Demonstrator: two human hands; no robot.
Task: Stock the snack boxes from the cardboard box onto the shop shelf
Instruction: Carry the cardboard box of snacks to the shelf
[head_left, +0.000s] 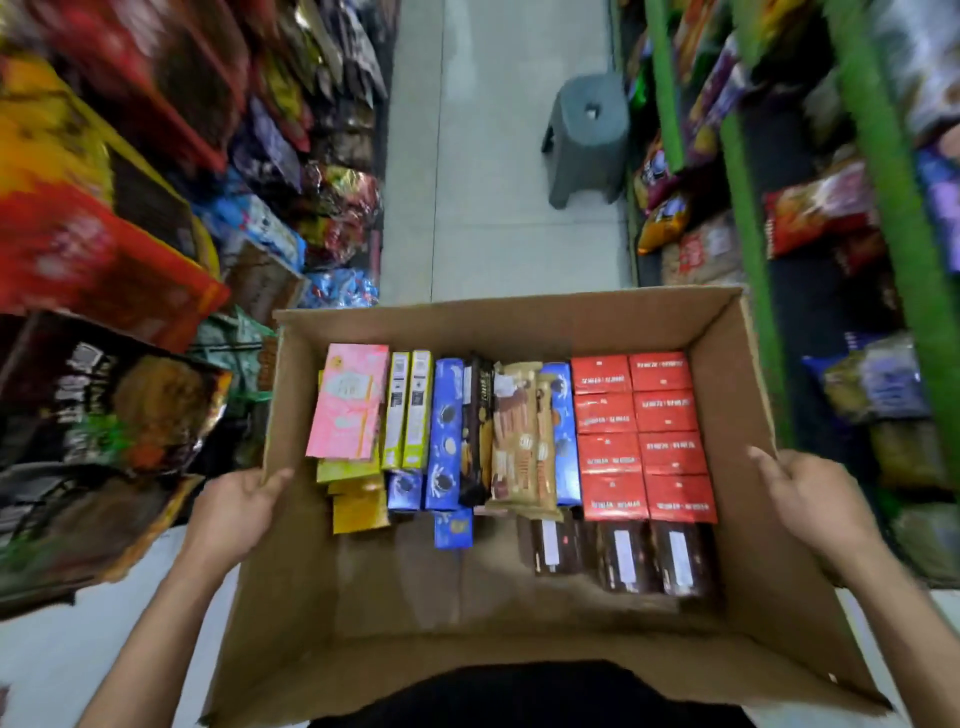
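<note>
I hold an open cardboard box (509, 325) in front of me, above the aisle floor. My left hand (236, 506) grips its left wall, thumb over the rim. My right hand (815, 501) grips its right wall the same way. Inside lie snack boxes in rows: a pink box (347, 400) at the left, yellow-green boxes (408, 410), blue cookie boxes (445, 431), a beige wafer pack (519, 441), several red boxes (644, 436) at the right and dark brown boxes (644, 558) nearer me. The near part of the box floor is bare.
Shop shelves full of snack bags line the aisle: a blurred left shelf (119, 218) and a right shelf with green edges (748, 218). A grey plastic stool (589, 137) stands on the tiled floor ahead, near the right shelf.
</note>
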